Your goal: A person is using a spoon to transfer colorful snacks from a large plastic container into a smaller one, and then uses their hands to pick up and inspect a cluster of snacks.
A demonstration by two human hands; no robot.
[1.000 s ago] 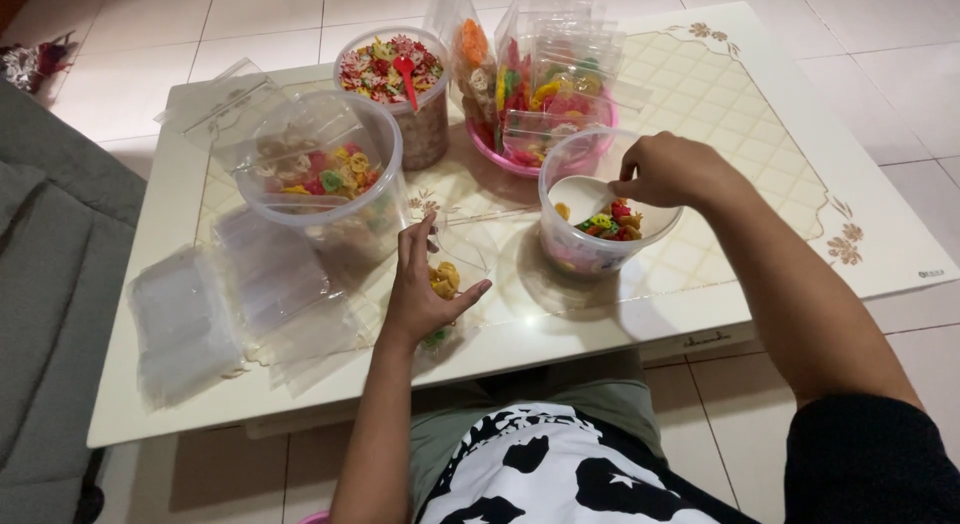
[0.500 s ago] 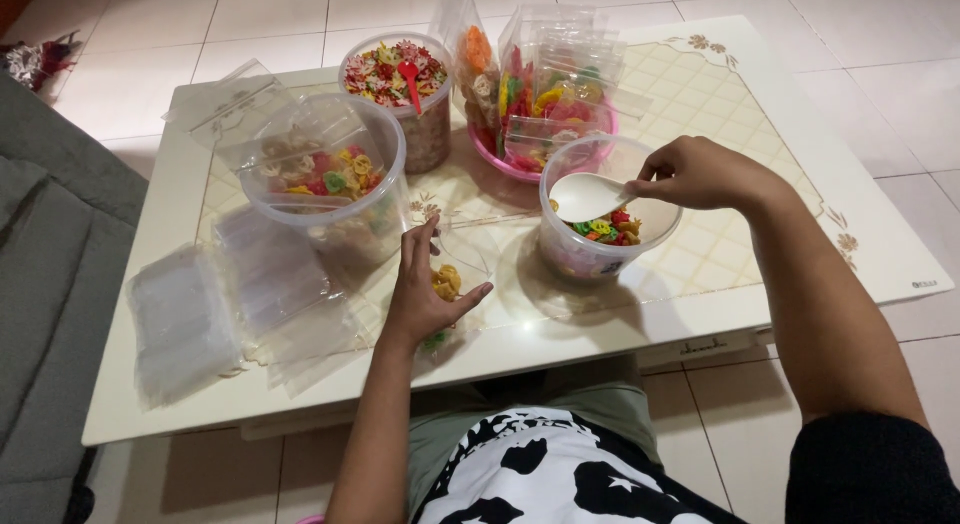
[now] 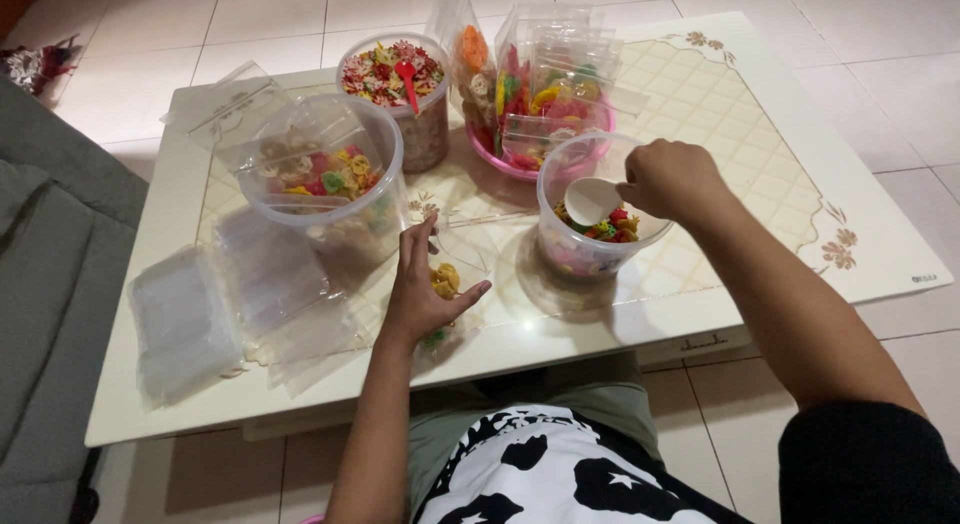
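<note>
gripping a white plastic spoon point(image 3: 592, 199), my right hand point(image 3: 668, 179) dips it into the clear round tub of coloured shapes point(image 3: 590, 246) at centre right of the frame. my left hand point(image 3: 420, 289), fingers spread, holds a small clear plastic bag point(image 3: 455, 269) open on the white bench point(image 3: 780, 184) at centre.

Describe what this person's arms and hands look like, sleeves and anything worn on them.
Both hands are bare: no gloves, rings or watch show on the left hand or right hand. The left forearm is uncovered throughout. The right arm is bare down to a dark, black-looking sleeve at the upper arm.
</note>
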